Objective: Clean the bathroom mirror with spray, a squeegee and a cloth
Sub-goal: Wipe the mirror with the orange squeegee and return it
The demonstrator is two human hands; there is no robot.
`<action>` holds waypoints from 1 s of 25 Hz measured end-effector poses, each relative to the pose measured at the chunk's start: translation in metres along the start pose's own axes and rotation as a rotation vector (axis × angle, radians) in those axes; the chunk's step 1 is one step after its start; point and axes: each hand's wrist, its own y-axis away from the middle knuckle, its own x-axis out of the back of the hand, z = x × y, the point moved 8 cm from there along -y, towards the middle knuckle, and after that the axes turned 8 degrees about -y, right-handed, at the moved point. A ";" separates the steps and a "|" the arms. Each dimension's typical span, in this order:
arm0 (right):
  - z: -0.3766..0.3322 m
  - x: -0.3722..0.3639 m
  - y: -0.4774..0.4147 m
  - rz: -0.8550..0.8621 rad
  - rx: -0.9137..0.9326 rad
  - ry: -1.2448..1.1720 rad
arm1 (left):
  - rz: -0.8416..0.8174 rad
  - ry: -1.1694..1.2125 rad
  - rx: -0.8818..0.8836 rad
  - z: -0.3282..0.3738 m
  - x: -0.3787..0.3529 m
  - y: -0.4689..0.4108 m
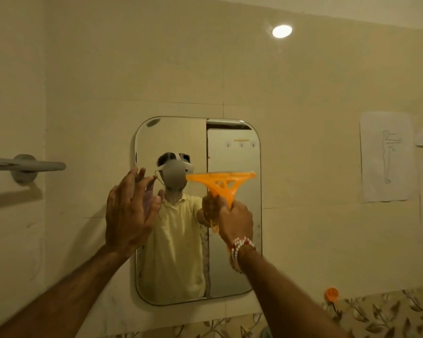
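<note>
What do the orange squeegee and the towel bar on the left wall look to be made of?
The squeegee looks like moulded plastic, translucent orange: its open ribbed frame lets light through. The towel bar is probably metal with a dull grey finish and a faint highlight along the rod, though coated plastic cannot be ruled out.

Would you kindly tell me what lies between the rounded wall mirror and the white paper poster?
In the head view, only bare cream tiled wall separates the mirror from the poster.
</note>
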 end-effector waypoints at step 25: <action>-0.008 -0.105 0.066 -0.228 -0.024 -0.215 | -0.077 -0.094 0.017 -0.069 0.028 0.025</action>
